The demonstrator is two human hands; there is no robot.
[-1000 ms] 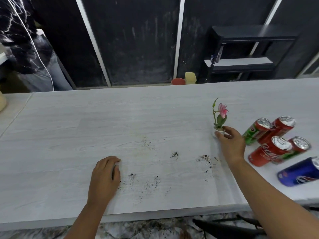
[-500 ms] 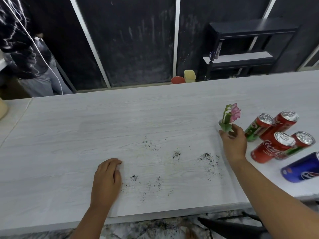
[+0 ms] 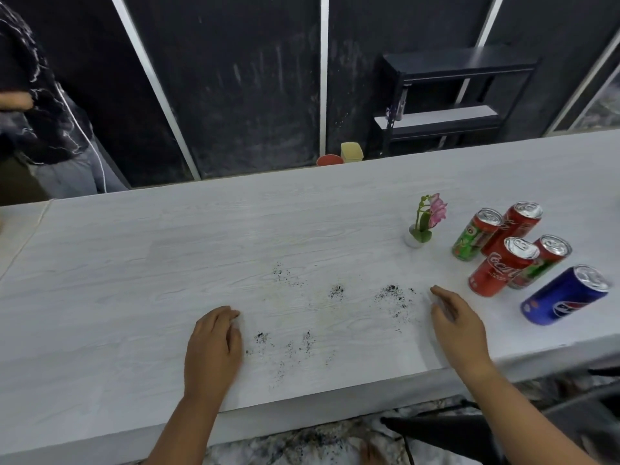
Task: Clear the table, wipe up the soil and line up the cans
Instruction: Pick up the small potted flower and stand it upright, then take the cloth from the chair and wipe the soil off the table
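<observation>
Left hand [image 3: 213, 350] rests palm down on the pale grey wood-grain desk [image 3: 134, 263] near its front edge, fingers loosely curled and holding nothing. Right hand [image 3: 459, 327] hovers low over the desk farther right, fingers extended and spread, also empty. Between and just beyond the two hands lie scattered patches of dark soil [image 3: 335, 292], the nearest specks beside the left hand, the farthest cluster toward the desk's middle. To the right of the right hand stands a group of five drink cans, all upright: a dark blue cola can [image 3: 563, 297] nearest the front, a red cola can [image 3: 501, 266] and a red-and-green can [image 3: 543, 260] touching behind it, then a green-and-red can [image 3: 476, 234] and a second red can [image 3: 513, 226] farthest back. Left of the cans, apart from them and beyond the right hand, stands a small white pot with a pink artificial flower [image 3: 424, 223], upright. Beyond the far desk edge sit a red cup [image 3: 329, 160] and a yellow cup [image 3: 351, 152]; a black shelving unit [image 3: 453, 95] stands against the dark wall.
</observation>
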